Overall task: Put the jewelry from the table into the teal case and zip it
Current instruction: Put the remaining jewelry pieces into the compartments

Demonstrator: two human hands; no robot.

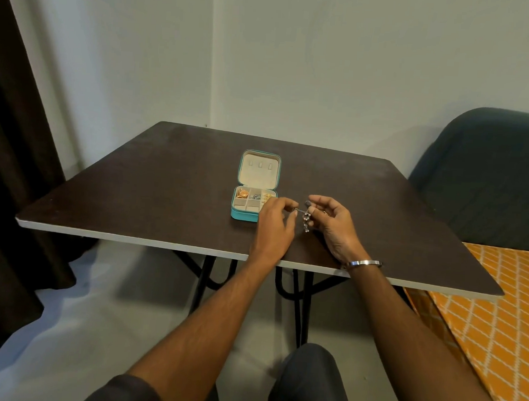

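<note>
Both the left hand [276,218] and right hand [330,218] pinch a beaded chain [306,219] beside the case [252,196]; it should be gathered before lowering into a free compartment.

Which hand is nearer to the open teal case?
Left. The left hand overlaps the teal case's front right corner; the right hand is farther right. Both pinch the silver jewelry piece.
</note>
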